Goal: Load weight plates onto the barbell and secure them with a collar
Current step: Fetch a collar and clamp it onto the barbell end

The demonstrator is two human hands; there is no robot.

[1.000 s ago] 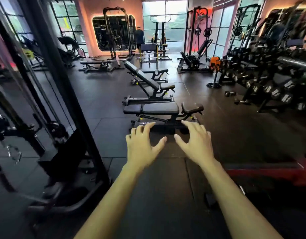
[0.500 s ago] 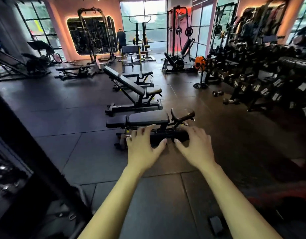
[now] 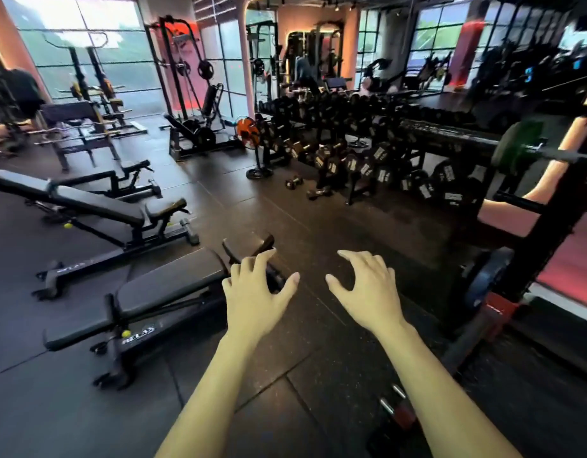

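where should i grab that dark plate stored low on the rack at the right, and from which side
Grip the dark plate by its rim, one hand on each side, coming from its open face on the rack's outer side. It stands upright on edge, low on the black rack, so the face is exposed while the upright blocks the far side. Both the left hand and right hand are free.

Barbell (image 3: 563,156) cut by right edge (dumbbell rack (image 3: 368,160) labels blurred)
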